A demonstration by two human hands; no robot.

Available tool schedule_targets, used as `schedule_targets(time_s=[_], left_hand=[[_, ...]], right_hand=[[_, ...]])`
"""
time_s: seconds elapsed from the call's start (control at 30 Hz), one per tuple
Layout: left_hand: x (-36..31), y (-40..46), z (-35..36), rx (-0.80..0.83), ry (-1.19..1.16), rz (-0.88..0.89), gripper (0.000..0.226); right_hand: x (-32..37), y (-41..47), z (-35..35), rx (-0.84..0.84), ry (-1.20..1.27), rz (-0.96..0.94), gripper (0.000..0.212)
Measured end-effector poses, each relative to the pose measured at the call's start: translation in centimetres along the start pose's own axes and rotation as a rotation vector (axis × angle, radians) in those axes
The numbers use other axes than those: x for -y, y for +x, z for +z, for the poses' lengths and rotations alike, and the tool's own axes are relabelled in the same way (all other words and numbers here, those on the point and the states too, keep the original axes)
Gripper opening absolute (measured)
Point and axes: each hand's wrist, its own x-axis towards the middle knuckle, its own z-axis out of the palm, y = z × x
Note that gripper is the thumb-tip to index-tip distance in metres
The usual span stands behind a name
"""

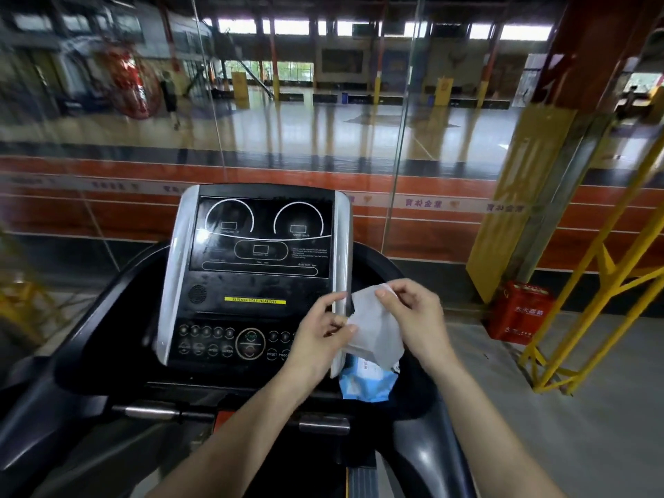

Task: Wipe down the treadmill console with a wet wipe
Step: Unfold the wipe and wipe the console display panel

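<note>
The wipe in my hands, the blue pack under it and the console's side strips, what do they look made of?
Wipe: thin white nonwoven cloth, seemingly; it drapes limp and slightly translucent. Blue pack: soft glossy plastic film, judging by its crinkles and sheen. Side strips: silver, smooth, reflective; brushed metal or metallic-painted plastic, hard to tell.

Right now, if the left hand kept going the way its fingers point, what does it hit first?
Probably the wipe, which the left hand already pinches with the right hand. Past it, likely the console's silver right trim; depth is unclear from this view.
</note>
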Motion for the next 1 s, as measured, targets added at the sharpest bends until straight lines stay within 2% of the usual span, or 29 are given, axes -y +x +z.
schedule_targets(time_s=[0.23,0.37,0.53,0.7,0.77,0.9,1.0], left_hand=[[-3.2,-1.2,-4.3,-0.055,0.535,0.316,0.018],[-4.6,-0.4,-6.0,-0.092,0.783,0.41,0.008],[-6.4,0.5,-7.1,-0.123,0.92,0.375,0.004],[-7.8,1.4,-7.2,-0.149,1.0,0.361,0.011],[-8.3,1.7,-7.0,-0.156,1.01,0.336,0.013],[-8.4,2.1,-7.2,-0.152,1.061,0.279,0.017],[-8.1,2.5,-8.0,-0.112,1.063,0.223,0.016]], right_hand=[[0.4,1.5,2.3,0.106,-0.108,0.055,0.003],[0.6,1.8,3.7,0.137,-0.114,0.158,0.028],[0.3,1.7,4.5,0.292,-0.194,0.045,0.004],[0.5,1.4,4.5,0.408,-0.252,-0.032,0.034],[0.4,1.4,4.8,0.399,-0.285,-0.063,0.036],[-0.3,2.4,5.7,0.274,-0.376,-0.098,0.021],[-0.1,3.0,6.2,0.317,-0.53,-0.147,0.017]])
